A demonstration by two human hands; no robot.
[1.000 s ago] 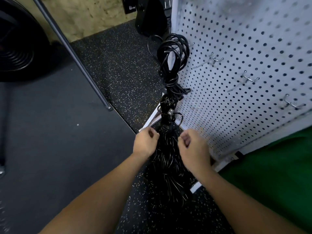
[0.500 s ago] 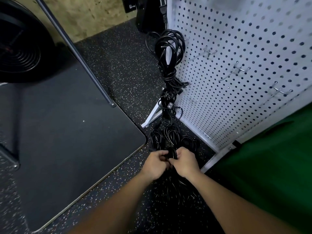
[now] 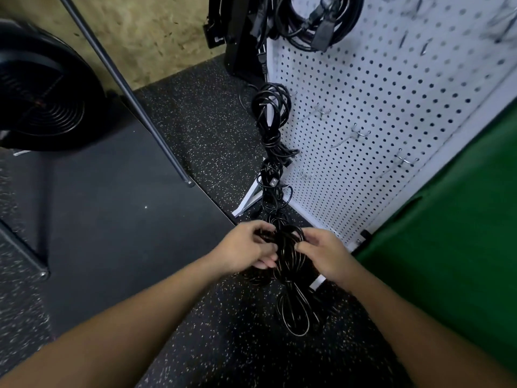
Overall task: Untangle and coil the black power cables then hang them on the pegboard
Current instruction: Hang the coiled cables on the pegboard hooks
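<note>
Since half a second ago the hands have drawn slightly apart, lifting the tangled bundle of black power cables (image 3: 288, 256) between them. The left hand (image 3: 247, 249) grips its left side, fingers curled into the loops; the right hand (image 3: 321, 254) pinches the right side. Loose loops trail to the speckled black rubber floor (image 3: 223, 331). Farther off, another coiled black cable (image 3: 271, 116) hangs against the white perforated pegboard (image 3: 377, 121), right of a dark grey surface (image 3: 112, 205).
</note>
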